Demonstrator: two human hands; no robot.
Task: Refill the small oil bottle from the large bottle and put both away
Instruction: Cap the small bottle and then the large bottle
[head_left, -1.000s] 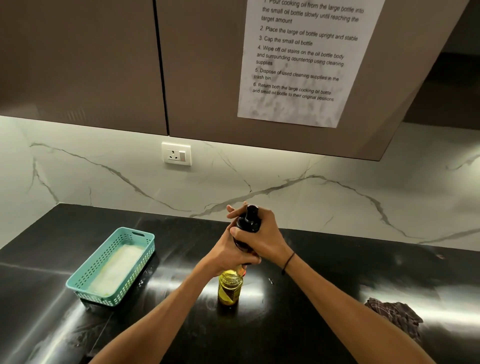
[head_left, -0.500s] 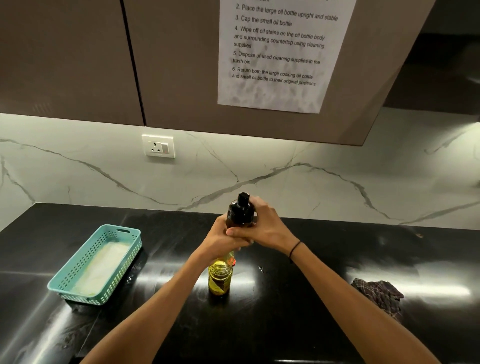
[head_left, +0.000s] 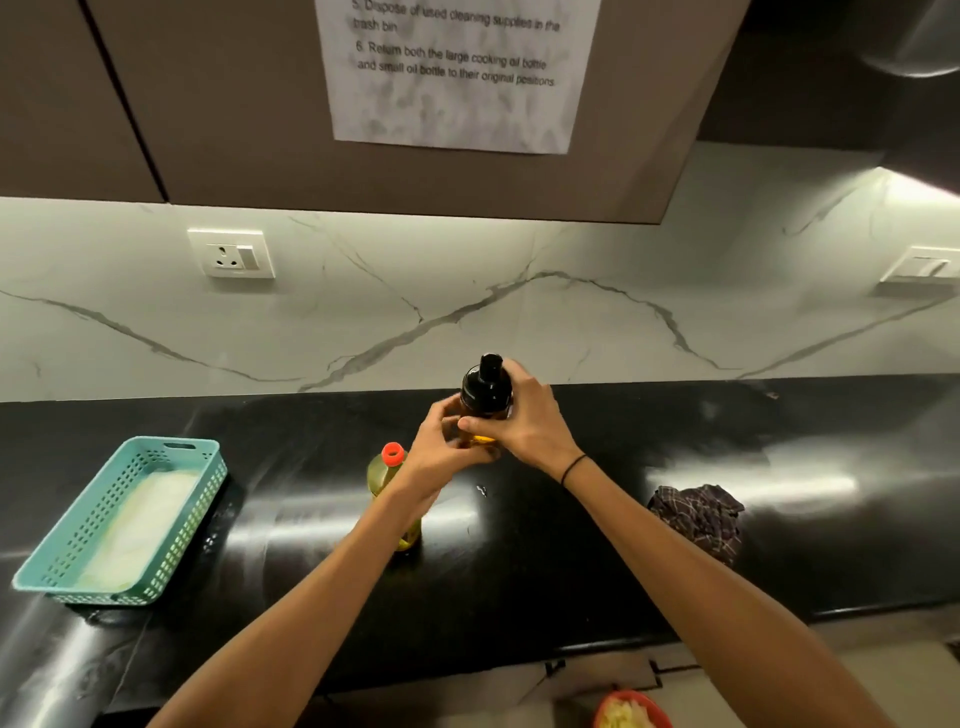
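Observation:
The small oil bottle (head_left: 487, 391) has a black pump top and amber oil showing low between the fingers. It is held up over the black countertop (head_left: 571, 545) near the back wall. My right hand (head_left: 524, 421) grips its body from the right, thumb across the front. My left hand (head_left: 441, 447) holds its lower part from the left. The large oil bottle (head_left: 387, 470), yellow with a red-orange cap, stands upright on the counter just left of and below my left wrist, partly hidden by my forearm.
A teal perforated basket (head_left: 171, 457) with a white liner sits at the left. A crumpled dark checked cloth (head_left: 698, 517) lies at the right. A red bowl (head_left: 631, 709) shows below the counter edge. Wall sockets and an instruction sheet are behind.
The view has tilted down and shifted. Both hands keep holding the small bottle, now a little to the right of the large bottle, whose red cap has come into sight.

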